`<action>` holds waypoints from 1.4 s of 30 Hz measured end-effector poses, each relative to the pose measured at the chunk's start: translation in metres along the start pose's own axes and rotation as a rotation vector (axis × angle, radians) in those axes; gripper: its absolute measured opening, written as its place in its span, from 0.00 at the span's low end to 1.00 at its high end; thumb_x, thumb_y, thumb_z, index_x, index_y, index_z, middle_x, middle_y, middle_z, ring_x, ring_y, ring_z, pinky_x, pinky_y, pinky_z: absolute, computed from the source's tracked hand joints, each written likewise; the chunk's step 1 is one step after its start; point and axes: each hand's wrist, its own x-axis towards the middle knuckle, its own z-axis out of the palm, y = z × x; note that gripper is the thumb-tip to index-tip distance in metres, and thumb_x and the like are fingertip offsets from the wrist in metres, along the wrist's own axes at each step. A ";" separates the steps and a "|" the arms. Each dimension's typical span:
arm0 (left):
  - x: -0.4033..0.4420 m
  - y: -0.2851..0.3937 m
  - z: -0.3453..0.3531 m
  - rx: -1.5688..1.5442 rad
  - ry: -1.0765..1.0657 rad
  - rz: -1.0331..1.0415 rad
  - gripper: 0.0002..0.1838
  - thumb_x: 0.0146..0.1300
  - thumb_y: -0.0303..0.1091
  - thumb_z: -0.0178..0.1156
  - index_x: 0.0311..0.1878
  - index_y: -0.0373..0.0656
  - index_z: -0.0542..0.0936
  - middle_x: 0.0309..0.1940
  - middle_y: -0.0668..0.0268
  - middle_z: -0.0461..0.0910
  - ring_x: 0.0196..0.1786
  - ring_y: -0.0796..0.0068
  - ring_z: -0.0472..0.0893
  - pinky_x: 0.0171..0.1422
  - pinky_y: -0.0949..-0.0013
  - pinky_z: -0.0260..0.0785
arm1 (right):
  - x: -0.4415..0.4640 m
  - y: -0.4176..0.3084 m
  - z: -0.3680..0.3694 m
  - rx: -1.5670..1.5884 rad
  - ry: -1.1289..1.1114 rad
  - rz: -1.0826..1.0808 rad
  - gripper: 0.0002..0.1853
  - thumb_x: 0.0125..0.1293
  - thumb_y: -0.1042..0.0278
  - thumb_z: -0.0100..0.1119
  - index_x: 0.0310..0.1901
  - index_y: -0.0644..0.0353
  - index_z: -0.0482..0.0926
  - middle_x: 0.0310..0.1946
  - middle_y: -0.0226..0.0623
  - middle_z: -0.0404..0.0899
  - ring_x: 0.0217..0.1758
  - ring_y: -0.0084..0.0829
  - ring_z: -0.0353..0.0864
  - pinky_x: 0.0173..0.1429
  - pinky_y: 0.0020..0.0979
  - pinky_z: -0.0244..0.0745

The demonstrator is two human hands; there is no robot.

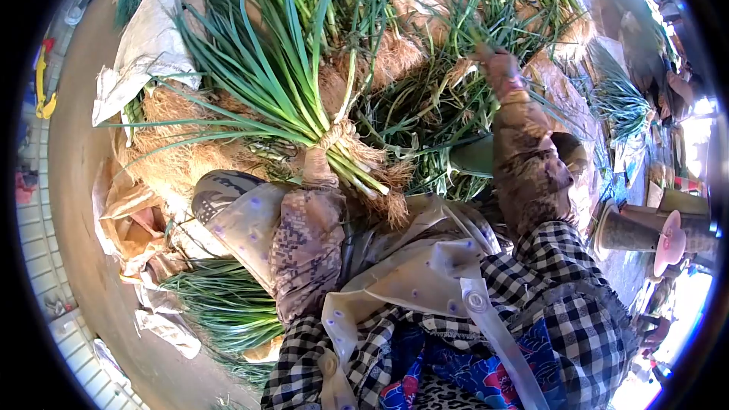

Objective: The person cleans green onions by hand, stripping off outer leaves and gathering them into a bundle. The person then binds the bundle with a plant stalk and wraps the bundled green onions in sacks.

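Note:
My left hand (323, 153) is closed round the lower part of a large bunch of green onions (307, 95), mostly hidden behind the stalks. The long leaves fan up and to the left, and the rooty ends (391, 182) point down to the right. Out over a heap of loose greens and stalks (410, 110) is my right hand (497, 70), its fingers bent and blurred. Whether it holds any leaves cannot be made out.
Bundles with tan roots (178, 125) lie at the left beside a white sack (156, 34). More green onions (228, 300) lie at the lower left, others (626, 99) at the right. A pink round object (670, 243) stands at the far right.

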 end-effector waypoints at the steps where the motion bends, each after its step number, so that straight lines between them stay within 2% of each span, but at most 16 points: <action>1: 0.000 -0.005 0.000 -0.025 -0.037 -0.012 0.16 0.58 0.38 0.57 0.45 0.37 0.73 0.34 0.56 0.77 0.37 0.62 0.78 0.41 0.61 0.76 | -0.008 0.013 0.025 -0.382 -0.004 -0.070 0.25 0.59 0.52 0.47 0.48 0.67 0.72 0.32 0.43 0.78 0.21 0.25 0.72 0.24 0.20 0.67; 3: -0.022 0.017 0.033 -0.185 -0.042 -0.188 0.15 0.54 0.27 0.58 0.44 0.30 0.74 0.33 0.59 0.77 0.38 0.67 0.77 0.45 0.68 0.71 | -0.028 0.032 0.085 -0.679 -0.134 -0.078 0.29 0.55 0.43 0.56 0.48 0.62 0.75 0.28 0.33 0.79 0.20 0.18 0.67 0.25 0.18 0.65; 5: -0.022 0.009 0.039 -0.211 -0.072 -0.168 0.15 0.54 0.27 0.58 0.44 0.30 0.74 0.34 0.59 0.77 0.37 0.67 0.77 0.45 0.69 0.71 | -0.059 0.028 0.159 -0.379 -0.240 0.231 0.39 0.53 0.34 0.52 0.54 0.65 0.68 0.40 0.40 0.75 0.31 0.19 0.69 0.32 0.20 0.68; 7: -0.035 0.017 0.048 -0.237 -0.154 -0.090 0.16 0.54 0.27 0.58 0.45 0.30 0.73 0.35 0.59 0.77 0.38 0.68 0.77 0.45 0.70 0.70 | -0.048 0.044 0.192 -0.053 -0.388 0.306 0.27 0.54 0.42 0.58 0.42 0.61 0.74 0.35 0.32 0.76 0.26 0.17 0.68 0.25 0.16 0.64; 10: -0.027 0.007 0.027 -0.171 -0.002 -0.204 0.13 0.56 0.29 0.58 0.44 0.32 0.75 0.32 0.61 0.78 0.34 0.71 0.78 0.39 0.73 0.72 | -0.042 0.057 0.238 -0.281 -0.300 -0.088 0.18 0.56 0.47 0.57 0.34 0.56 0.74 0.17 0.26 0.71 0.12 0.18 0.62 0.12 0.25 0.57; 13: -0.020 -0.005 0.003 0.086 -0.062 -0.044 0.20 0.54 0.39 0.61 0.46 0.35 0.75 0.39 0.56 0.78 0.41 0.67 0.78 0.45 0.74 0.73 | -0.061 0.036 0.268 -1.002 -0.074 -0.195 0.19 0.58 0.49 0.54 0.38 0.59 0.74 0.14 0.27 0.67 0.14 0.20 0.63 0.17 0.23 0.62; 16: -0.016 -0.005 0.004 0.165 -0.028 0.022 0.18 0.55 0.38 0.60 0.46 0.36 0.75 0.38 0.57 0.78 0.39 0.69 0.77 0.43 0.74 0.71 | -0.084 0.052 0.274 -1.298 -0.103 -0.872 0.18 0.59 0.49 0.52 0.32 0.58 0.73 0.13 0.32 0.67 0.13 0.27 0.68 0.16 0.32 0.64; 20: -0.016 -0.005 0.005 0.173 0.048 0.029 0.16 0.56 0.37 0.59 0.45 0.36 0.75 0.35 0.59 0.77 0.36 0.71 0.76 0.39 0.75 0.70 | -0.119 0.075 0.275 -0.946 -0.544 -0.530 0.16 0.59 0.52 0.52 0.31 0.60 0.72 0.19 0.32 0.70 0.23 0.27 0.72 0.22 0.30 0.68; 23: -0.015 -0.007 0.005 0.189 0.063 0.008 0.15 0.56 0.36 0.58 0.44 0.37 0.75 0.33 0.60 0.77 0.34 0.72 0.75 0.37 0.75 0.68 | -0.142 0.158 0.258 -0.046 -1.053 -0.084 0.16 0.59 0.57 0.51 0.33 0.64 0.70 0.29 0.32 0.71 0.35 0.24 0.75 0.30 0.24 0.72; 25: -0.014 -0.010 0.003 0.204 0.078 -0.007 0.14 0.57 0.35 0.58 0.43 0.37 0.75 0.32 0.61 0.77 0.32 0.73 0.75 0.35 0.75 0.67 | -0.169 0.118 0.255 0.079 -1.024 0.218 0.16 0.57 0.59 0.51 0.38 0.67 0.69 0.35 0.37 0.71 0.42 0.28 0.74 0.38 0.27 0.74; 26: -0.015 -0.011 0.003 0.210 0.084 -0.008 0.13 0.57 0.35 0.57 0.43 0.37 0.75 0.31 0.62 0.77 0.31 0.74 0.74 0.34 0.75 0.67 | -0.162 0.101 0.254 -0.270 -0.886 0.181 0.17 0.56 0.60 0.50 0.40 0.68 0.69 0.37 0.38 0.71 0.43 0.29 0.74 0.42 0.27 0.74; 30: -0.007 -0.018 -0.001 0.261 0.102 0.047 0.12 0.58 0.34 0.56 0.42 0.38 0.75 0.29 0.63 0.76 0.29 0.76 0.73 0.31 0.76 0.65 | -0.150 -0.035 0.243 -0.281 -0.172 -0.091 0.18 0.59 0.55 0.55 0.40 0.64 0.74 0.21 0.26 0.70 0.22 0.20 0.70 0.26 0.20 0.68; 32: -0.004 -0.022 -0.004 0.291 0.103 0.093 0.11 0.58 0.33 0.55 0.42 0.39 0.75 0.28 0.64 0.76 0.27 0.76 0.73 0.29 0.76 0.64 | -0.104 -0.030 0.224 -0.122 -0.055 -0.098 0.16 0.56 0.55 0.60 0.31 0.62 0.78 0.16 0.25 0.69 0.17 0.18 0.64 0.20 0.21 0.59; 36: 0.016 -0.047 -0.032 0.249 0.158 -0.137 0.11 0.60 0.34 0.47 0.40 0.37 0.73 0.27 0.64 0.74 0.24 0.77 0.70 0.25 0.76 0.62 | -0.033 0.012 0.230 -0.416 -0.079 -0.041 0.18 0.52 0.53 0.65 0.31 0.62 0.77 0.17 0.28 0.70 0.18 0.20 0.65 0.22 0.22 0.61; 39: -0.004 -0.012 0.009 -0.515 0.506 -0.260 0.15 0.58 0.35 0.46 0.41 0.31 0.71 0.26 0.56 0.71 0.23 0.72 0.69 0.24 0.75 0.61 | -0.023 0.025 0.255 -0.600 -0.307 0.092 0.21 0.49 0.46 0.65 0.25 0.58 0.75 0.15 0.28 0.69 0.18 0.20 0.66 0.21 0.26 0.60; 42: 0.000 -0.036 -0.045 -0.383 0.206 -0.098 0.17 0.57 0.34 0.46 0.43 0.27 0.70 0.26 0.55 0.72 0.25 0.72 0.70 0.26 0.76 0.63 | -0.031 0.025 0.268 -0.745 -0.375 0.013 0.21 0.50 0.44 0.63 0.24 0.57 0.74 0.13 0.27 0.68 0.16 0.22 0.67 0.19 0.28 0.60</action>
